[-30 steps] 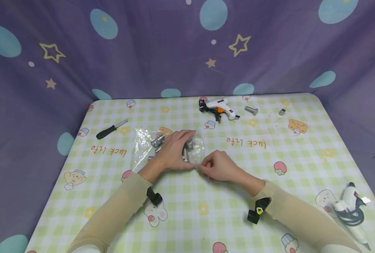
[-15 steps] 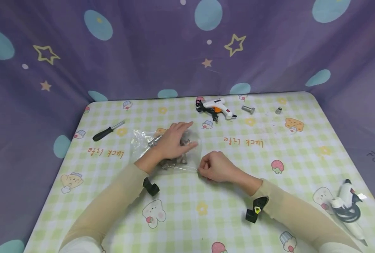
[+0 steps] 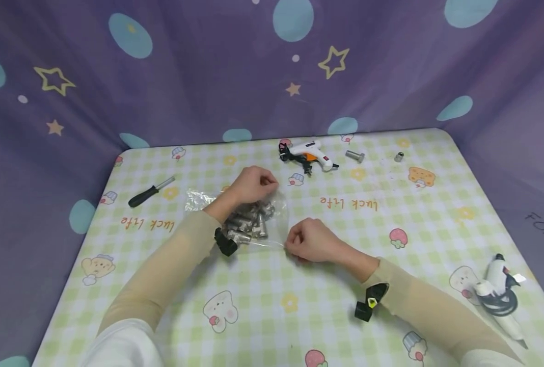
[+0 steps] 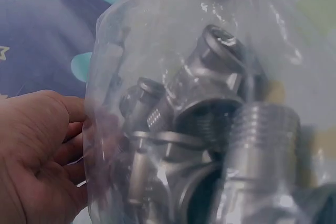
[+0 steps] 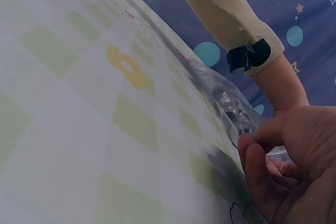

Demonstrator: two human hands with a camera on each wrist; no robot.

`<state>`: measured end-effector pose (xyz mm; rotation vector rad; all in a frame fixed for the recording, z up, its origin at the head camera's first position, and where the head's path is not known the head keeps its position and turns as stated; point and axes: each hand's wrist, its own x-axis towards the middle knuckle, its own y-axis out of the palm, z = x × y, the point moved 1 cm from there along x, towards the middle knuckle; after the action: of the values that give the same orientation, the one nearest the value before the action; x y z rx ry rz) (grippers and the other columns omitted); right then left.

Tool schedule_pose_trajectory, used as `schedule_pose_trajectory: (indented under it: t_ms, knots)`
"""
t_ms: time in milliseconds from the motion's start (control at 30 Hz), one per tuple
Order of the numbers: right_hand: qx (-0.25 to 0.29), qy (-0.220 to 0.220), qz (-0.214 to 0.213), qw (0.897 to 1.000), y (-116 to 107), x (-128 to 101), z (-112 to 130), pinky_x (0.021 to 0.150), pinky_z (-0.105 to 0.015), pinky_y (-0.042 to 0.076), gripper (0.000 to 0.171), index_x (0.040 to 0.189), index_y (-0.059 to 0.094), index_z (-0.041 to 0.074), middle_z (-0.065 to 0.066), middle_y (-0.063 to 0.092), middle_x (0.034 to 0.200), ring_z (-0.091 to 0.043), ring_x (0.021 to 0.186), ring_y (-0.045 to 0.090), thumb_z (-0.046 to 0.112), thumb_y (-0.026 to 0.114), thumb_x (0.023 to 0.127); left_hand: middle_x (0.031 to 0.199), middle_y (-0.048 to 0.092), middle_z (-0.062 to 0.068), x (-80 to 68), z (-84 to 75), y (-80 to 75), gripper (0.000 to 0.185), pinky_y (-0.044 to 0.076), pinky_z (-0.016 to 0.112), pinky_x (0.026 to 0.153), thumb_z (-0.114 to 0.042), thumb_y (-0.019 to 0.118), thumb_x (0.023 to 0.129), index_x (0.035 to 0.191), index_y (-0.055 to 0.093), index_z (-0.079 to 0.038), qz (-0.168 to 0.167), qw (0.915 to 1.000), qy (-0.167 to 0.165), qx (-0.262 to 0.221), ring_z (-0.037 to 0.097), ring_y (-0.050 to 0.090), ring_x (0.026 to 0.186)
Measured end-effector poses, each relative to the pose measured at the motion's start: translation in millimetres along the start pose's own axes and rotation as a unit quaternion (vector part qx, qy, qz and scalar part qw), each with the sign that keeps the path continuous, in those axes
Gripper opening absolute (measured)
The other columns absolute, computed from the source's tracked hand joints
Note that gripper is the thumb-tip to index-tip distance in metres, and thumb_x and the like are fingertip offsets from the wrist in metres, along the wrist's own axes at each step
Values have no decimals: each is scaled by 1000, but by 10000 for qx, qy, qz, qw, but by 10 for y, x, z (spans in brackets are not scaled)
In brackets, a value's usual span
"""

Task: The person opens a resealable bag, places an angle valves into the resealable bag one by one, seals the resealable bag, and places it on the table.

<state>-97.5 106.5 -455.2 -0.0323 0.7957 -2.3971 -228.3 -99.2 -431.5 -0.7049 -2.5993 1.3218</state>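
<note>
A clear plastic bag (image 3: pixel 275 224) lies flat on the checked table cover, with several shiny metal pipe fittings (image 3: pixel 250 223) inside. In the left wrist view some fittings (image 4: pixel 257 145) show threaded ends and wide round openings. At the bag's far right corner, my left hand (image 3: pixel 253 184) pinches the edge with curled fingers. My right hand (image 3: pixel 315 240) pinches the near right corner between thumb and forefinger. From the right wrist, the bag (image 5: pixel 210 85) stretches away from my right hand (image 5: pixel 302 166), past the left forearm. Part of the bag is hidden under the left wrist.
Beyond the bag lies a white glue gun (image 3: pixel 310 153) with a coiled black cord. A bolt (image 3: pixel 355 156) and a small metal fitting (image 3: pixel 399 157) are to its right. A black-handled screwdriver (image 3: pixel 150 192) is at left, and a larger glue gun (image 3: pixel 500 298) at right.
My left hand has lifted off the middle of the bag and moved away to its far right corner, uncovering the fittings. The right hand keeps its pinch at the near corner.
</note>
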Motion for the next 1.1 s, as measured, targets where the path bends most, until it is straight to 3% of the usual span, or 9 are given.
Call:
schedule_pose_trajectory:
  t_ms: [267, 467, 767, 833, 1000, 1100]
  knots:
    - [-94, -8, -55, 9999, 6, 33, 38, 58, -22, 52, 21, 71, 73, 21, 11, 57, 48, -8, 43, 60, 15, 71, 91, 95, 79, 9, 2, 14, -16, 18, 57, 35, 84, -18, 66, 104, 102, 80, -6, -95, 9999, 12, -41, 21, 69, 85]
    - [-37, -76, -12, 10000, -31, 38, 38, 53, -22, 47, 20, 69, 68, 19, 11, 52, 48, -8, 44, 57, 12, 70, 87, 97, 78, 11, -86, 20, -112, 22, 59, 37, 80, -20, 65, 107, 110, 79, -4, -206, 9985, 57, -496, 22, 70, 85]
    - [-438, -199, -418, 9980, -370, -29, -12, 68, -25, 38, 24, 69, 57, 21, 11, 38, 59, -7, 56, 37, 10, 72, 84, 100, 76, 17, -261, 12, -335, 21, 67, 35, 71, -18, 66, 107, 113, 77, -1, -807, 9835, 42, -1621, 22, 74, 81]
    - [-496, -189, -460, 9975, -439, -45, -10, 77, -27, 39, 23, 70, 57, 20, 10, 36, 60, -7, 57, 36, 10, 72, 85, 102, 76, 17, -282, -7, -362, 21, 68, 37, 71, -18, 66, 106, 112, 77, -1, -901, 9798, 80, -1785, 22, 74, 82]
    - [-620, -125, -483, 9968, -529, -57, -16, 78, -28, 40, 22, 70, 58, 21, 10, 34, 59, -8, 58, 38, 11, 71, 85, 102, 76, 18, -304, -36, -385, 20, 68, 37, 70, -17, 66, 106, 111, 77, 0, -1071, 9754, 199, -1918, 23, 74, 84]
    - [-632, -164, -520, 9965, -565, -62, -24, 67, -27, 38, 22, 69, 58, 21, 10, 35, 59, -8, 58, 38, 9, 69, 85, 102, 76, 19, -321, -57, -395, 20, 68, 35, 69, -16, 67, 106, 110, 77, 0, -1122, 9724, 196, -2037, 23, 75, 84]
